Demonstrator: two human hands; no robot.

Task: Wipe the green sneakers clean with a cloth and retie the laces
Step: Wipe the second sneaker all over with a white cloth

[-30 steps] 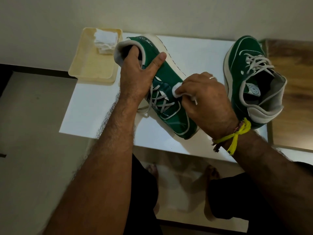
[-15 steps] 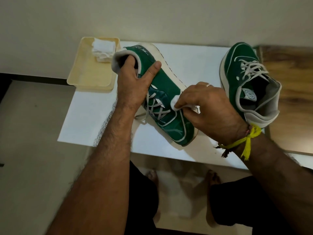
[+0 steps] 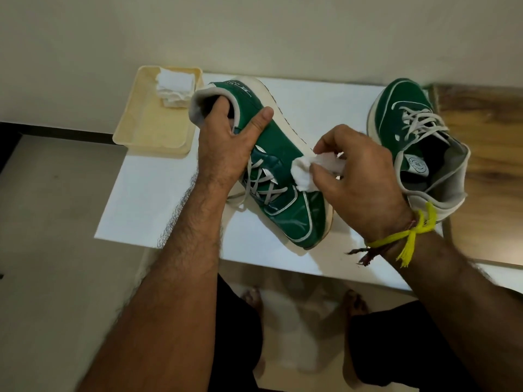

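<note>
Head view, looking down: the left hand is gripping the heel collar of a green canvas sneaker with a cream sole, fingers tucked inside the opening and thumb pressing on the outer side, so that the shoe is lying tilted on a white rectangular worktop. The right hand is pinching a small folded white cloth between thumb and fingers, its free end touching the sneaker's side panel just beside the grey laces, which are hanging loose. Compared with half a second earlier, the cloth has shifted slightly along the panel towards the sole edge and more of it is showing beyond the fingertips; the left hand's grip is unchanged. This suggests that wiping of this shoe is under way and that lace tying has not begun. A second green sneaker with loose grey laces is standing to the right of the held sneaker, untouched. A cream plastic tray, to the left of the held sneaker, is holding a stack of spare folded white cloths.
</note>
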